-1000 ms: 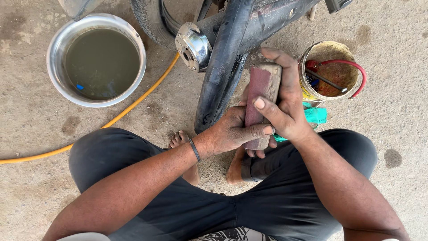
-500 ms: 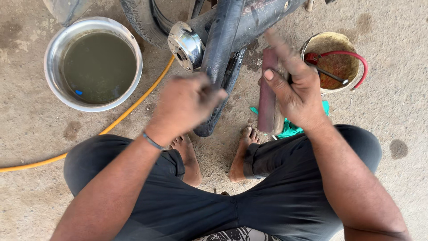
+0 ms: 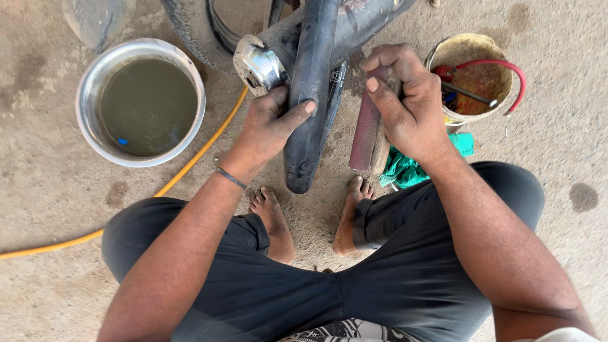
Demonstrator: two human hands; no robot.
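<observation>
black inner tube (image 3: pixel 310 95) hangs at centre over floor | steel basin (image 3: pixel 140 101) of murky water well left of tube | small bucket (image 3: pixel 472 76) right of tube | left hand (image 3: pixel 269 126) grip closed around tube | right hand (image 3: pixel 405 104) grip closed on reddish-brown block (image 3: pixel 366 130), just right of tube

Head camera, straight down, close overhead

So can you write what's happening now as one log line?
left hand: grips black inner tube | right hand: holds reddish block | steel basin: murky water
</observation>
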